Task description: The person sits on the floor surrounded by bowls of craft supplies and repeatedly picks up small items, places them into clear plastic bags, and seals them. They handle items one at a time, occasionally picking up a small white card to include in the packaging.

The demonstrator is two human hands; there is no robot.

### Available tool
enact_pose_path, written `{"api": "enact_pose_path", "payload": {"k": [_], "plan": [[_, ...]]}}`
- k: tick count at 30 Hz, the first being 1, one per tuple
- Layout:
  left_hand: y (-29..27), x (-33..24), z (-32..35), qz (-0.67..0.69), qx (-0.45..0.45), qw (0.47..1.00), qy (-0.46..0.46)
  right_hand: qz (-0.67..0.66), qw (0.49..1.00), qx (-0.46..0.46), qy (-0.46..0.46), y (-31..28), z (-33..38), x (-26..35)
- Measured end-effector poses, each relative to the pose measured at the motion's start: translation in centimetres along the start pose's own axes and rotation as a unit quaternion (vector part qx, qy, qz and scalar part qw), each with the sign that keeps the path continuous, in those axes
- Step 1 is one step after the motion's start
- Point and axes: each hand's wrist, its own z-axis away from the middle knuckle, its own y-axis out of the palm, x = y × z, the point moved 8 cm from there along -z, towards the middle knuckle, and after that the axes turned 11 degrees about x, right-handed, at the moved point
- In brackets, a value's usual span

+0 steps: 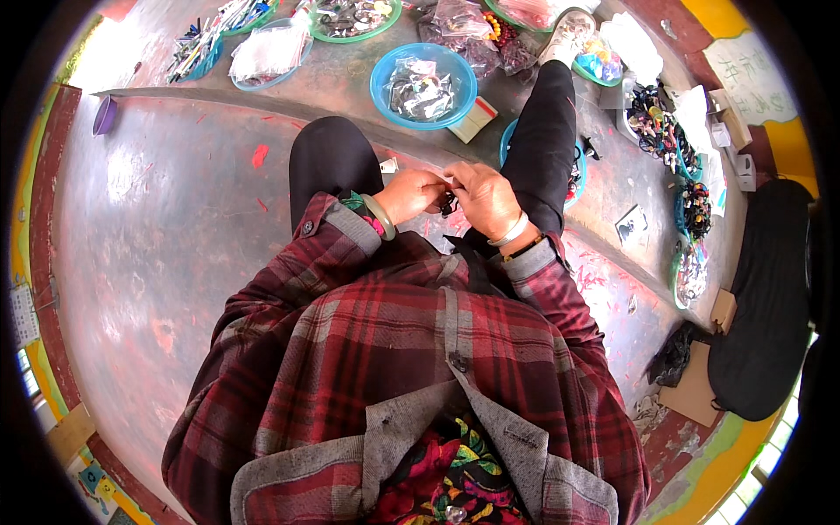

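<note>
My left hand (409, 194) and my right hand (486, 199) meet between my knees, fingers pinched together. Between them is a small black looped item (448, 206), with a speck of red by the fingertips; its kind is too small to make out. Beyond my hands stands a blue basin (378, 86) holding small items in clear plastic bags. Under my right leg, partly hidden, is another blue basin (581, 179) with dark small things in it.
Green-rimmed trays (354, 40) and a pile of clear bags (269, 54) lie along the far side. On the right are heaps of dark hair-tie-like items (654, 122), a cardboard piece (691, 385) and a long black cushion (759, 302). A purple bowl (105, 116) sits far left.
</note>
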Motion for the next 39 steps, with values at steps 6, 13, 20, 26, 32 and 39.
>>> {"api": "enact_pose_path", "payload": {"k": [6,13,20,26,32,39], "plan": [[0.6,-0.6,0.3,0.048,0.006,0.999,-0.006,-0.015,0.999,0.038,0.006,1.4,-0.1,0.2],[-0.2,-0.2,0.3,0.033,-0.016,0.999,-0.024,-0.159,0.987,0.002,0.038,0.1,-0.1,-1.2],[-0.1,-0.6,0.5,0.030,-0.029,0.999,-0.030,-0.161,0.986,-0.043,0.003,-0.7,0.5,-1.0],[0.2,-0.4,0.2,0.029,-0.004,1.000,-0.011,-0.027,0.997,-0.041,-0.055,0.0,0.3,-0.7],[0.3,-0.7,0.3,0.055,-0.004,0.998,-0.017,0.017,0.997,-0.011,-0.079,0.2,0.2,0.3],[0.1,-1.5,0.6,0.096,-0.019,0.995,-0.005,-0.031,0.998,-0.014,0.055,0.0,0.1,-0.8]]}}
